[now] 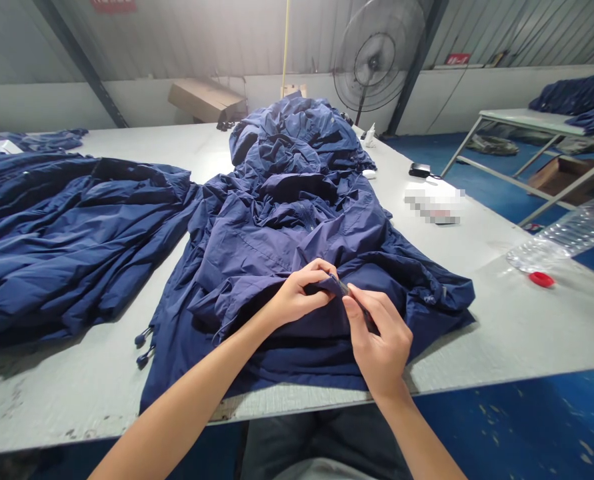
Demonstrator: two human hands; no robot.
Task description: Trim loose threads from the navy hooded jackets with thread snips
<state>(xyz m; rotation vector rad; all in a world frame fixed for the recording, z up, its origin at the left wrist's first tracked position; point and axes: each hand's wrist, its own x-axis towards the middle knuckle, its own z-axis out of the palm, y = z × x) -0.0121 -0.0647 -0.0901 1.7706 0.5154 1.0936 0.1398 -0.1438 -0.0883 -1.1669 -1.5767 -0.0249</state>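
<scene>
So the left hand (311, 291) is pinching the edge of the blue jacket (277, 240), and the right hand (381, 330) is gripping that same edge just beside it. Jacket's lying under both hands, bottle (561, 233) sitting off to the right hand's right.

Bright, pale glare whitens the upper wall and far tabletop; soft shadows; edges stretch; finer detail seems slightly soft.
</scene>
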